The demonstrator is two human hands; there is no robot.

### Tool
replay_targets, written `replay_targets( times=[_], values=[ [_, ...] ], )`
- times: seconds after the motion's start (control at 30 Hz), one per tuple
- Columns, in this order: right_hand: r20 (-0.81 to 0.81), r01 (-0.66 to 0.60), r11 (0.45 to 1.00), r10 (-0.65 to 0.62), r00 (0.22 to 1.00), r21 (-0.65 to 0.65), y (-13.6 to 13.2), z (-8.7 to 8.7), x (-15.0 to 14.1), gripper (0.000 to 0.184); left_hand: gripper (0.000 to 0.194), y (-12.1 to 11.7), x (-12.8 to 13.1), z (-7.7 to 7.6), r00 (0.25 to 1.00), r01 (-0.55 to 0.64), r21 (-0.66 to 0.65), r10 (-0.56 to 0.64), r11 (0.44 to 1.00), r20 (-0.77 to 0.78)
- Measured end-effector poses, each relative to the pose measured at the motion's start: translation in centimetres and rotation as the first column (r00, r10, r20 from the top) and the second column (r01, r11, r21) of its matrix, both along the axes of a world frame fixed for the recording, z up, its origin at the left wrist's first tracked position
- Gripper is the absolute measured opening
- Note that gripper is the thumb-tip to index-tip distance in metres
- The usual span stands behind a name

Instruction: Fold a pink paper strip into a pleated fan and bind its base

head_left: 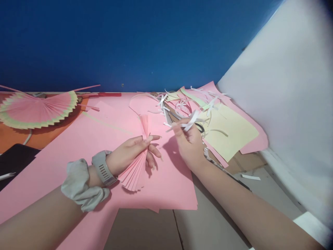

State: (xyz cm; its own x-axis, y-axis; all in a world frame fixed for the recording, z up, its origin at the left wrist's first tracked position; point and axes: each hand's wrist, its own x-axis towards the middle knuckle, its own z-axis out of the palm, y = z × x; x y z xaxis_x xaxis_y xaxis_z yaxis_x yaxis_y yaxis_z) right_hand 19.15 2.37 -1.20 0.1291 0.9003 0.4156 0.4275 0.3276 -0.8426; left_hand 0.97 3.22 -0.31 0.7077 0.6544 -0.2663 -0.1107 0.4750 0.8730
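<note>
A pleated pink paper fan point(135, 172) is pinched at its middle by my left hand point(135, 149), its folds spreading out below and a narrower end showing above the thumb. My left wrist carries a grey watch band and a grey scrunchie. To the right, my right hand point(188, 144) is closed on white paper strips point(191, 121), which stick out past the fingertips. Both hands are over large pink paper sheets point(166, 184). Behind my right hand the dark handle loop of what look like scissors point(200, 127) partly shows.
A finished-looking pink and yellow-green pleated fan point(41, 107) lies at the far left on an orange surface. Pale yellow paper point(231, 128) and tangled paper scraps point(182, 104) are piled at the back right. A dark flat object point(15, 161) lies at left. A blue wall and white side wall bound the space.
</note>
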Motion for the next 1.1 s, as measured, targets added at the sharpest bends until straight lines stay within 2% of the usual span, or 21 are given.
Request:
replay_targets(
  times=[0.07, 0.17, 0.23, 0.4, 0.53, 0.67, 0.83, 0.93, 1.1],
  values=[
    [-0.014, 0.060, 0.997, -0.059, 0.998, 0.045, 0.2, 0.1, 0.3, 0.016, 0.037, 0.0, 0.0, -0.3, 1.000, -0.019, -0.040, 0.019, 0.999, 0.012],
    [-0.026, 0.027, 0.996, -0.025, 0.999, 0.090, 0.1, 0.3, 0.3, 0.014, 0.021, -0.1, 0.0, -0.4, 0.995, -0.071, -0.069, 0.075, 0.995, 0.069],
    [-0.002, -0.057, 0.994, 0.057, 0.998, 0.096, -0.4, 0.4, 0.1, 0.012, 0.010, -0.2, 0.0, -0.4, 0.992, -0.087, -0.055, 0.092, 0.995, 0.084],
    [0.167, -0.345, 0.936, 0.330, 0.929, 0.068, -1.5, 0.8, -0.5, 0.006, 0.017, -0.4, -0.1, -0.8, 0.998, -0.025, 0.014, 0.024, 1.000, 0.062],
    [0.208, -0.456, 0.888, 0.436, 0.875, 0.057, -1.6, 1.0, -0.7, 0.006, 0.027, -0.5, -0.2, -1.1, 0.997, 0.036, 0.054, -0.039, 0.998, 0.065],
    [0.213, -0.441, 0.898, 0.433, 0.876, -0.011, -1.4, 1.1, -0.8, 0.009, 0.028, -0.5, -0.2, -0.8, 0.994, 0.093, 0.125, -0.100, 0.988, 0.051],
    [0.189, -0.417, 0.902, 0.432, 0.882, -0.114, -1.3, 1.3, -0.6, 0.013, 0.043, -0.3, -0.4, -0.3, 0.986, 0.169, 0.262, -0.166, 0.950, -0.031],
    [0.207, -0.408, 0.904, 0.427, 0.880, -0.126, -1.2, 1.3, -0.5, 0.011, 0.047, -0.3, -0.5, -0.3, 0.981, 0.191, 0.278, -0.176, 0.941, -0.077],
    [0.255, -0.440, 0.895, 0.444, 0.859, -0.075, -1.2, 1.2, -0.5, 0.012, 0.053, -0.4, -0.5, -0.7, 0.987, 0.156, 0.220, -0.162, 0.963, 0.011]
  ],
)
